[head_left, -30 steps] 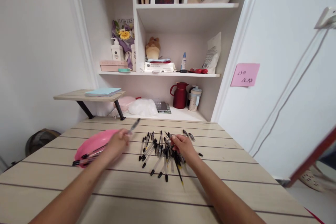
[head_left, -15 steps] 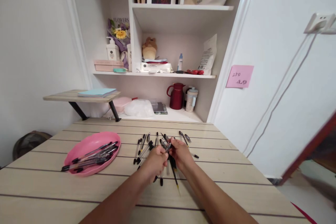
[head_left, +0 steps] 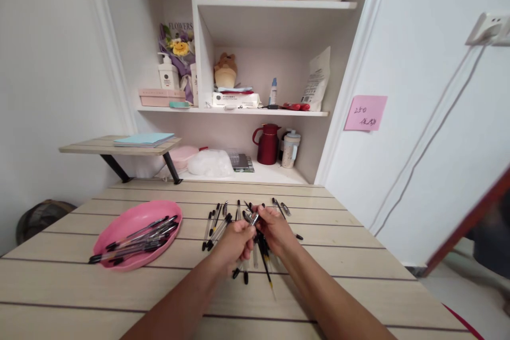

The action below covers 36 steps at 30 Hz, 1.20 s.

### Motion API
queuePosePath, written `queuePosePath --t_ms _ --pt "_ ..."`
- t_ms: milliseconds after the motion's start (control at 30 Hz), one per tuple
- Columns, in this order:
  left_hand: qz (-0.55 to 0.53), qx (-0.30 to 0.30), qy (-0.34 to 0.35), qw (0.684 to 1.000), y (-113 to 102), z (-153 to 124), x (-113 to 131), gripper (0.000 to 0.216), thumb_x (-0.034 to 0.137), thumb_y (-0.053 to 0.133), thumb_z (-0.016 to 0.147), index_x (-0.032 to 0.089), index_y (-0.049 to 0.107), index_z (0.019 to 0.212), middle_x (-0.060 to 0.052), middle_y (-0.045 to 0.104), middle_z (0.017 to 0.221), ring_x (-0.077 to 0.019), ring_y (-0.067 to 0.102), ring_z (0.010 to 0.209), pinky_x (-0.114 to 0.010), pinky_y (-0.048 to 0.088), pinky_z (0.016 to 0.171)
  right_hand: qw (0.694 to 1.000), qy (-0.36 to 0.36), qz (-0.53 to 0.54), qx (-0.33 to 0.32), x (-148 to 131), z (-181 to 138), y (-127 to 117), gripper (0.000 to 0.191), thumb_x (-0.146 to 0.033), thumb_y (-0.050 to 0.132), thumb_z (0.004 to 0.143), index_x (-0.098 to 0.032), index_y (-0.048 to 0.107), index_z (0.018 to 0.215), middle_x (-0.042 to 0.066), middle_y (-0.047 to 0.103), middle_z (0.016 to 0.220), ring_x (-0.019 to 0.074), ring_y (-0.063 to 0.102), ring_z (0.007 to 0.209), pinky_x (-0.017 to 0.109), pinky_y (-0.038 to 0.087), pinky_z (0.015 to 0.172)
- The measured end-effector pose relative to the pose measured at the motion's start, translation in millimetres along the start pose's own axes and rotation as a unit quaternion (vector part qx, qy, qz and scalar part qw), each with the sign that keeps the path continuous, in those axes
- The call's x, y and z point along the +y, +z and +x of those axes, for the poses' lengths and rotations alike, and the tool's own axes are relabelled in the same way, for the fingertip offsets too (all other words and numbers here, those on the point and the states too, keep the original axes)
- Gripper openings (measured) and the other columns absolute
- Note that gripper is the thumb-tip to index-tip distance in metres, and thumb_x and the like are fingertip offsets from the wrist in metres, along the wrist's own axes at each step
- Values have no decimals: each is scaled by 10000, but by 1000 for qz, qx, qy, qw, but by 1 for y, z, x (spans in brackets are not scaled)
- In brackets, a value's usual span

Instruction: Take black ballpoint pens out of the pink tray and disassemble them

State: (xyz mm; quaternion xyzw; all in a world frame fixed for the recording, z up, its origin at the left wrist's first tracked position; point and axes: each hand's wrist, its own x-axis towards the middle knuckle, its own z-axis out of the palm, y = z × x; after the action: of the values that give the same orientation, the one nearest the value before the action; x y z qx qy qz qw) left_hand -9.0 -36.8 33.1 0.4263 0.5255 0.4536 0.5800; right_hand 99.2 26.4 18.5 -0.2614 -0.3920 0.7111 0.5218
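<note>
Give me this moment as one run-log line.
left hand: pinching pen piece | right hand: pinching it too, exact part unclear | pink tray: pens inside, ends over rim | table: loose pens around hands

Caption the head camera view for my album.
Left hand and right hand hold pen parts over a scattered pile, pink tray of pens at left.

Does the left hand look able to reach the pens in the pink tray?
Probably yes: nothing tall stands between the left hand and the pens in the pink tray, though that hand seems busy with a pen.
</note>
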Motion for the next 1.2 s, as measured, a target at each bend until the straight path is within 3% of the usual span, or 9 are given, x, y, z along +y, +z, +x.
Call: queuePosePath --t_ms 100,167,267,433,567,667,900,1100,1200 --pt "-86 -106 -56 989 -4 -3 4 313 475 520 707 171 493 773 71 434 484 -31 331 325 -157 168 367 997 19 8 -74 -10 -3 0 329 -432 697 600 -145 631 748 6 578 614 76 428 412 215 326 377" --pt "-86 -110 -44 989 -5 -2 3 312 477 500 719 173 495 790 64 445 510 -39 335 340 -166 179 378 996 20 6 -85 -13 -4 1 336 -428 694 608 -148 628 781 12 590 653 76 445 432 210 333 386" --pt "24 -4 39 999 -4 3 -2 225 411 464 757 187 476 765 58 452 522 -57 333 358 -190 203 398 999 5 -29 -20 -10 -3 4 343 -428 697 605 -150 617 788 -7 573 619 70 457 470 190 344 421" --pt "233 135 207 941 -6 6 -8 129 249 553 701 183 466 633 18 481 580 -101 451 534 -216 282 508 991 -46 -106 73 1 1 5 330 -393 742 531 -132 603 679 -47 514 497 47 385 419 186 311 422" --pt "51 -13 29 998 -10 2 -5 207 378 481 763 177 492 715 48 425 530 -47 307 355 -192 189 397 998 -7 -57 2 -7 -2 1 307 -362 746 537 -130 619 692 -7 585 586 69 448 468 208 358 471" --pt "-107 -145 -71 981 -12 1 -4 276 434 515 740 163 511 794 76 396 504 -6 204 309 -161 124 365 997 18 -22 -65 -15 -5 -2 312 -335 748 549 -133 633 757 25 620 665 100 513 544 224 400 516" --pt "2 21 24 999 -6 5 -12 279 433 551 715 168 467 731 62 486 499 -41 405 312 -149 206 318 998 -21 -50 21 -3 -3 -1 369 -290 752 548 -149 601 853 9 626 626 94 524 512 216 414 506" --pt "-200 -161 -67 964 -16 -4 0 239 368 564 740 144 509 800 81 413 499 19 217 289 -128 116 321 997 -11 13 -75 -12 -9 2 387 -308 733 583 -157 595 912 51 644 760 135 570 614 244 450 512" --pt "-206 -130 -34 969 -12 -5 -2 252 383 568 734 153 499 809 70 443 518 7 268 298 -134 148 318 997 -15 24 -73 -16 -11 6 429 -341 724 595 -177 574 962 50 641 786 140 572 630 230 437 484"
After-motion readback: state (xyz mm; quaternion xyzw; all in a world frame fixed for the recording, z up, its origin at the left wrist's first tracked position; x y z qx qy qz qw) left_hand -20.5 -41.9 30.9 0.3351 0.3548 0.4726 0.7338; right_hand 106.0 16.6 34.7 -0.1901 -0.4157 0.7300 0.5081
